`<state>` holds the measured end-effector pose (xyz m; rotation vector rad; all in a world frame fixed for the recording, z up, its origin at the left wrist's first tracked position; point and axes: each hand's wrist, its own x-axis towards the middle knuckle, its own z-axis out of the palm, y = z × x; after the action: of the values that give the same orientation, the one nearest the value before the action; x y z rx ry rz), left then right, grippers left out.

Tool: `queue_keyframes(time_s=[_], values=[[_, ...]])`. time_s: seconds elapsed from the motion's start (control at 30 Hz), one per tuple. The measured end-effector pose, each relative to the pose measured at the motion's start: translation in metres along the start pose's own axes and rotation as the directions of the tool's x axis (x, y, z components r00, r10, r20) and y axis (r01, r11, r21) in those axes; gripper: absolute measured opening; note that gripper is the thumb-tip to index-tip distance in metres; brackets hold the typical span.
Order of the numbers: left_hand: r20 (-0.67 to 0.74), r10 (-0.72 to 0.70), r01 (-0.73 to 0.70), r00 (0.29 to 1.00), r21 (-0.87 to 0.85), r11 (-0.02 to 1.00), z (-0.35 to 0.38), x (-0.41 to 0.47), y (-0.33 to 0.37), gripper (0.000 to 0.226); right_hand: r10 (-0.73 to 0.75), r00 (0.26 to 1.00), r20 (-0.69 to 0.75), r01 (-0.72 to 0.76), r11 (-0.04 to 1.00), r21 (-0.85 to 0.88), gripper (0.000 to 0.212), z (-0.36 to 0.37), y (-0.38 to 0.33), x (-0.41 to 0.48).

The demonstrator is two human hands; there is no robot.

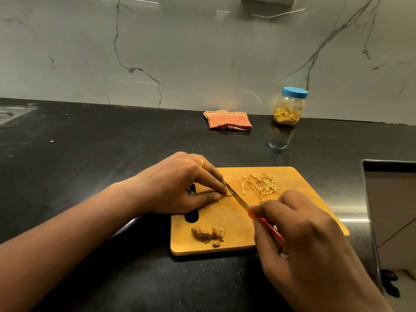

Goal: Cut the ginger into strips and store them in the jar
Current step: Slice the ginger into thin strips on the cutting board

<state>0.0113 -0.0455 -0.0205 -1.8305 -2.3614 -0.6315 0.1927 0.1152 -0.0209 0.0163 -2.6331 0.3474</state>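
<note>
Slicing on a wooden board (225, 218).
Pinching a pale ginger bit (228, 193) with left hand (180, 188), gripping red knife (236, 197) in right hand (299, 239), beside thin yellow strips (262, 184).

Cutting board (225, 243) is showing orange-tan wood. Knife (239, 199) is showing a red handle and silvery blade. Ginger strips (262, 184), at 1 o'clock on the board, are looking pale yellow, and so is the ginger piece (228, 193) by the blade. Ginger chunk (208, 235) at 7 o'clock is looking brown-ochre. Jar (289, 111) is showing clear, with a blue lid (295, 92) and yellow strips inside. Cloth (227, 120) at 12 o'clock is showing orange-red checks on tan. Countertop (90, 154) is looking black with faint speckles. Wall (191, 52) is showing grey-white marble with dark veins. Ring (202, 163) is glinting gold.
</note>
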Motion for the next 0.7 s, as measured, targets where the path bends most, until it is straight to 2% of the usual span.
queue_keyframes(time_s=[0.33, 0.5, 0.7], values=[[-0.008, -0.010, 0.010, 1.000, 0.001, 1.000, -0.001, 0.000, 0.003, 0.023, -0.013, 0.997, 0.076, 0.017, 0.999, -0.047, 0.026, 0.011, -0.004, 0.009], [0.005, -0.023, 0.024, 1.000, -0.025, 0.999, -0.002, 0.001, 0.002, 0.025, -0.022, 0.999, 0.024, 0.022, 1.000, -0.015, 0.029, 0.005, 0.006, -0.004], [0.003, -0.005, 0.005, 1.000, -0.030, 1.000, -0.003, -0.001, 0.001, 0.029, -0.020, 0.999, -0.042, 0.020, 1.000, 0.010, 0.019, -0.002, 0.015, -0.007]])
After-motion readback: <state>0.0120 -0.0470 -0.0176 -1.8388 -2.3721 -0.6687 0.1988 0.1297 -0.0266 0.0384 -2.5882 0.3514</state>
